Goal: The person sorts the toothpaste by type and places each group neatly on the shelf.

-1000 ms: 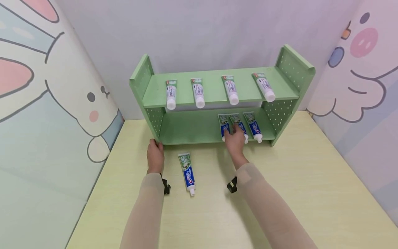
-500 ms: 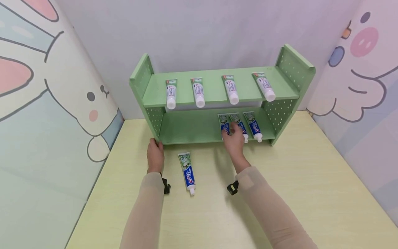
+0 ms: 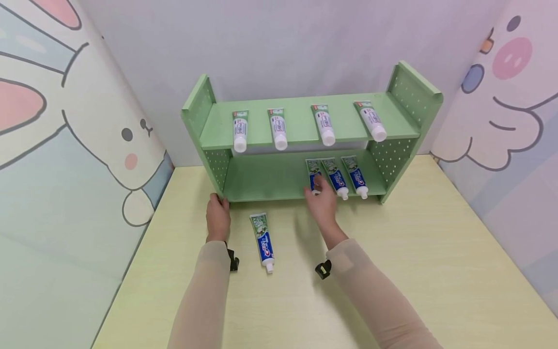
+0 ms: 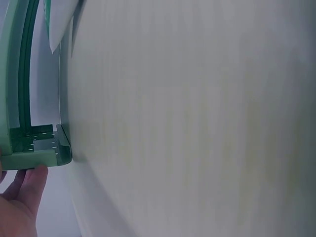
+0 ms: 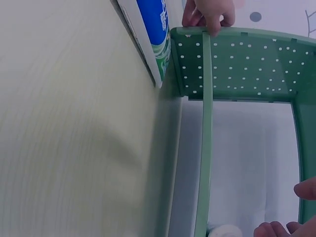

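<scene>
In the head view my left hand (image 3: 217, 220) grips the lower left corner of a green two-tier shelf (image 3: 261, 179); the right wrist view shows its thumb and fingers on that side panel. My right hand (image 3: 323, 203) is at the lower tier's front edge, over the cap end of the leftmost blue-and-green toothpaste tube (image 3: 314, 169). In the right wrist view its thumb and fingers (image 5: 276, 229) are spread apart, with a white cap (image 5: 224, 231) close by. Two similar toothpaste tubes, a middle one (image 3: 335, 173) and a right one (image 3: 355, 174), lie alongside.
On the upper tier lie several white-and-green toothpaste tubes (image 3: 279, 128), caps forward. Another blue-and-green toothpaste tube (image 3: 263, 242) lies on the pale wooden table (image 3: 436, 266) between the arms. Walls with cartoon animals stand behind and on both sides.
My right hand has drawn back slightly to the left and its fingers have spread, uncovering more of the middle tube. My left hand stays on the shelf corner.
</scene>
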{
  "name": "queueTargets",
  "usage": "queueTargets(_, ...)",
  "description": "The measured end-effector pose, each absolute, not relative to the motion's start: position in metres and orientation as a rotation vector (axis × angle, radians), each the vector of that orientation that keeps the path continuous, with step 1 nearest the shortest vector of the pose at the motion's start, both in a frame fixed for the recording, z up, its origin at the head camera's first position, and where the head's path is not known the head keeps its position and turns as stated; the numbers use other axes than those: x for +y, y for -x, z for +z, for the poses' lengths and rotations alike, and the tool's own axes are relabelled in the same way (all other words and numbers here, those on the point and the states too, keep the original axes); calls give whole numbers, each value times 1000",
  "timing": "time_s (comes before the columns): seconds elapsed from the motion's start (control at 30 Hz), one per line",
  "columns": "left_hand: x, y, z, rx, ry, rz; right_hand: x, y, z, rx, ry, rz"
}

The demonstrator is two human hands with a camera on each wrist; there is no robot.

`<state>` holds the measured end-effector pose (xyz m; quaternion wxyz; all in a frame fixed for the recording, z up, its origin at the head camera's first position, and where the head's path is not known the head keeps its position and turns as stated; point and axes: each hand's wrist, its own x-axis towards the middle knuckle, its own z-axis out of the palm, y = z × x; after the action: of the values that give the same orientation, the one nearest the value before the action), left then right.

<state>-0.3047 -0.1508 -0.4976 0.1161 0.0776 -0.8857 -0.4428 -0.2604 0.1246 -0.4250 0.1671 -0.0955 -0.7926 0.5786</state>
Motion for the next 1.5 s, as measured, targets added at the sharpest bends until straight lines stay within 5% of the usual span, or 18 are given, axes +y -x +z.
queueTargets(1.5,-151,308,-499,-2590,-225,-1270,75,231,-442,-2392,103,1693)
